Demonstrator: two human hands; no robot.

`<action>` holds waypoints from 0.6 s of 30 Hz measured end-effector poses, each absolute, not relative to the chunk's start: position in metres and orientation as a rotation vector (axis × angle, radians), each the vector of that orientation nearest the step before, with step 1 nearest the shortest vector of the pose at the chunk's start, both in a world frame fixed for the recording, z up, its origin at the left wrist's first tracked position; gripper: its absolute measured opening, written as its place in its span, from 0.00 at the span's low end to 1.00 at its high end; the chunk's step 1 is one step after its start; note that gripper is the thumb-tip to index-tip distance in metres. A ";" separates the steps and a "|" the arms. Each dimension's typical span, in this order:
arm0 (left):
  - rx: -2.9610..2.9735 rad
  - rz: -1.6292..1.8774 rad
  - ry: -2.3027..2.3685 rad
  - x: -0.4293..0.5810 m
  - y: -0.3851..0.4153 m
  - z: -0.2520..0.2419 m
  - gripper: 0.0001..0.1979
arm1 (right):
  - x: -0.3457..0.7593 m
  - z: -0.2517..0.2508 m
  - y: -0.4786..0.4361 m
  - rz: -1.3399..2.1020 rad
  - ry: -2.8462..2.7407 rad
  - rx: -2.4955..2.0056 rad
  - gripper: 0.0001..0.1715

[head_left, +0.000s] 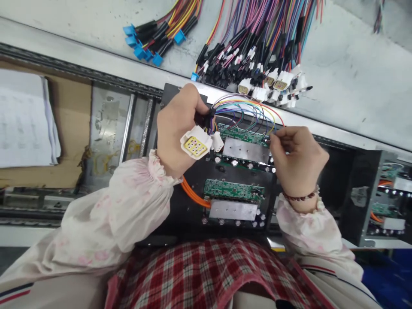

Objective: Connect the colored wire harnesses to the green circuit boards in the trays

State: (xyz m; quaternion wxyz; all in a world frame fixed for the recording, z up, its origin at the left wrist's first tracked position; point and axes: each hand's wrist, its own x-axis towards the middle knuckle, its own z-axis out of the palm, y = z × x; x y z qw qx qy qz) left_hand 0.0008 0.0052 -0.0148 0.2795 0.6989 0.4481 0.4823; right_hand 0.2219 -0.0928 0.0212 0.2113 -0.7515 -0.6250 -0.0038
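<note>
A white harness connector (195, 143) juts from the black-sleeved wire end (206, 119) clenched in the left hand (178, 128), while the right hand (296, 161) pinches a coloured wire (273, 113) at the green circuit board (241, 134).

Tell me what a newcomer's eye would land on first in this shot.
First comes the bundle of multicoloured wires fanning across the top, ending in black and white connectors. Below it, at centre left, the left hand holds a white connector with yellow contacts. At centre right, the right hand pinches thin wires at the edge of a green circuit board on a black panel.
</note>
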 end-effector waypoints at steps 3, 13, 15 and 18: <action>1.918 1.330 1.191 0.002 0.008 -0.023 0.16 | 0.222 0.022 -0.095 0.005 -1.734 -2.080 0.04; 1.902 1.295 1.165 0.001 0.008 -0.022 0.15 | 0.224 0.019 -0.094 -0.002 -1.714 -2.076 0.04; 1.864 1.293 1.166 0.001 0.006 -0.017 0.15 | 0.223 0.020 -0.095 -0.004 -1.705 -2.082 0.04; 1.819 1.287 1.162 0.002 0.004 -0.010 0.16 | 0.223 0.022 -0.096 -0.003 -1.706 -2.095 0.04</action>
